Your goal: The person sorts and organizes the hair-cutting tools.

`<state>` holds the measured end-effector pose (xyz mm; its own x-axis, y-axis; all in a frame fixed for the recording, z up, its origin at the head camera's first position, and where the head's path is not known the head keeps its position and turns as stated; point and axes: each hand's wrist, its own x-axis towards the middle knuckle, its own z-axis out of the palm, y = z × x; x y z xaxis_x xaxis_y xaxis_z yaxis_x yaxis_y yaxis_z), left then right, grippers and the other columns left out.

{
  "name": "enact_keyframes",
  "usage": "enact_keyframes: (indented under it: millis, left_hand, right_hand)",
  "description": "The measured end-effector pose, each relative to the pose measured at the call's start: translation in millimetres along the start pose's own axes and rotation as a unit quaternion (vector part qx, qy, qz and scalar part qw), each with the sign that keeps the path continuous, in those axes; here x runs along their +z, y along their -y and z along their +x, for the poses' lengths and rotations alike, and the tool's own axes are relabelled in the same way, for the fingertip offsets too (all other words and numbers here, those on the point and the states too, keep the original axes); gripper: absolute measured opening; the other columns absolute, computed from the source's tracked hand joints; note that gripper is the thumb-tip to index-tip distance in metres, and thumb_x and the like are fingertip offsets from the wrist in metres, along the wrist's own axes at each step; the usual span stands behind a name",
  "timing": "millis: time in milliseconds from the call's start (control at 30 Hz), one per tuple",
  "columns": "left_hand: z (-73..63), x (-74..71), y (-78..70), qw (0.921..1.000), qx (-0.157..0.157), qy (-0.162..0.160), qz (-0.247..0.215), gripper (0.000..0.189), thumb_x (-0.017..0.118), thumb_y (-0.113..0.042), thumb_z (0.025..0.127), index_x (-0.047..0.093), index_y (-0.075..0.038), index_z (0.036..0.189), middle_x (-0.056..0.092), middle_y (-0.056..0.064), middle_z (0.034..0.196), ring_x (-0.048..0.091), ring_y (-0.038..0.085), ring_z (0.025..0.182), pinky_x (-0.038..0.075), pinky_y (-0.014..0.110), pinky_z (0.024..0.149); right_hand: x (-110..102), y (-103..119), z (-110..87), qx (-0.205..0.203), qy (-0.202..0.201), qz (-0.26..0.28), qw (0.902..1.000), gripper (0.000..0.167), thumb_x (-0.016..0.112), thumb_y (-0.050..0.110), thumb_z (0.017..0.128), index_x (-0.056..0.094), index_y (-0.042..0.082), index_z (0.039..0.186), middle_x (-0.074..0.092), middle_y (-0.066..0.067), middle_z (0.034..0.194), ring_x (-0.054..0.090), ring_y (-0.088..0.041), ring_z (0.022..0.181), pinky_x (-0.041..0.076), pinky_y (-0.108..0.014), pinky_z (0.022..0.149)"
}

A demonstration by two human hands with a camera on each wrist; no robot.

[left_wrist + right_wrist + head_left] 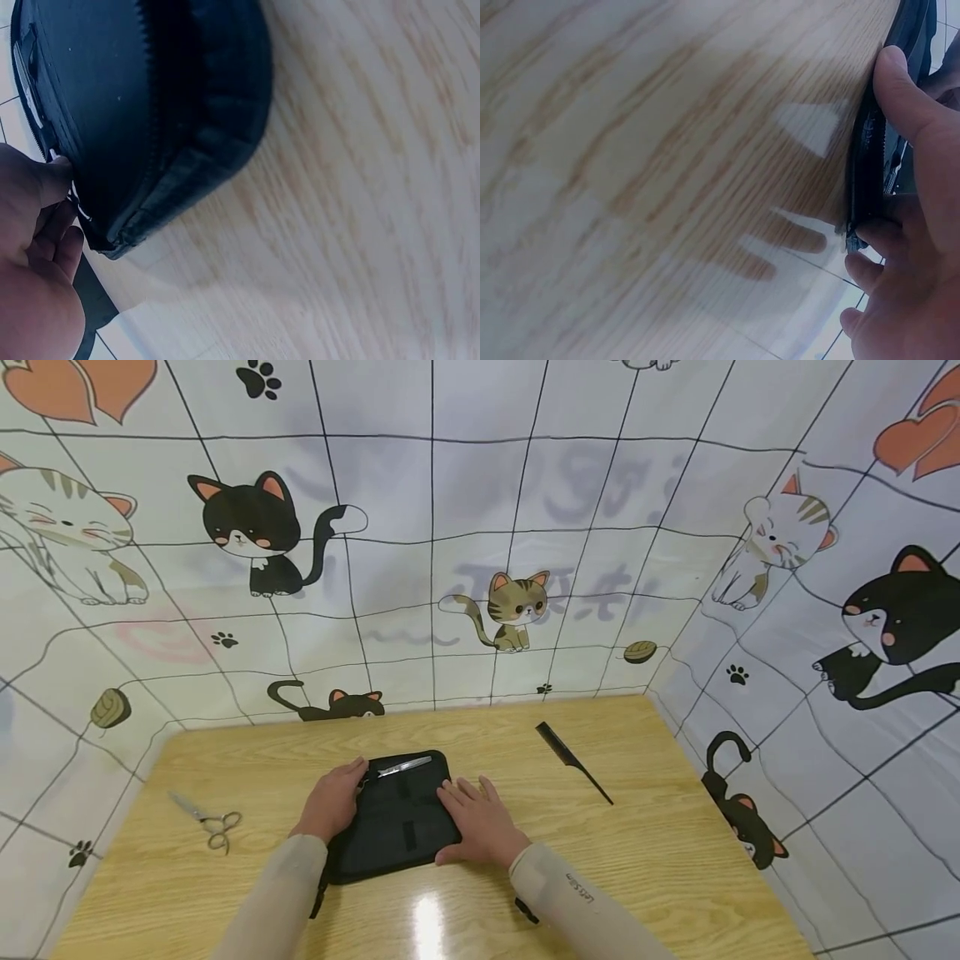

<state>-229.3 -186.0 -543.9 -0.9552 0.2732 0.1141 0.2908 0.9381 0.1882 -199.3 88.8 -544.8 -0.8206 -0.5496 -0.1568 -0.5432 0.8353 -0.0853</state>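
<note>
A black zip-edged case (pixel 390 827) lies opened flat on the table, with a pair of silver scissors (pixel 405 767) tucked along its far edge. At the case's left side, my left hand (pixel 330 802) pinches the edge near the scissors' handles, which it mostly covers. The left wrist view shows the thumb and fingers (pixel 64 180) at that zipped edge. My right hand (pixel 483 827) rests on the right side of the case with fingers spread, its thumb (pixel 900 86) along the rim in the right wrist view.
A second pair of scissors (pixel 210 822) lies on the wooden table (pixel 600 877) at the left. On the right is a black tail comb (pixel 573 762). Cat-printed sheeting (pixel 420 568) hangs behind and along both sides.
</note>
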Motion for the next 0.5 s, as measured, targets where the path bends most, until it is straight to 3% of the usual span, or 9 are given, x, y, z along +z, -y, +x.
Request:
enact_keyframes:
  millis: [233, 500]
  left_hand:
    - [-4.1, -3.1, 2.7, 1.0000, 0.000, 0.004, 0.002, 0.043, 0.061, -0.002, 0.092, 0.055, 0.001, 0.135, 0.055, 0.017, 0.142, 0.057, 0.036, 0.123, 0.047, 0.052, 0.101]
    - [-9.2, -4.4, 12.1, 0.9994, 0.021, -0.027, -0.008, 0.039, 0.058, 0.001, 0.093, 0.058, 0.001, 0.132, 0.058, 0.018, 0.137, 0.060, 0.036, 0.120, 0.049, 0.051, 0.100]
  right_hand:
    - [1, 2, 1.8, 0.000, 0.010, 0.017, 0.9998, 0.105, 0.059, 0.078, 0.075, 0.025, 0.021, 0.156, 0.024, 0.002, 0.163, 0.021, -0.022, 0.151, 0.011, -0.054, 0.123]
    - [-3, 2, 1.7, 0.009, 0.017, 0.022, 0.9996, 0.106, 0.060, 0.078, 0.074, 0.024, 0.022, 0.156, 0.023, 0.003, 0.163, 0.019, -0.021, 0.152, 0.010, -0.053, 0.124]
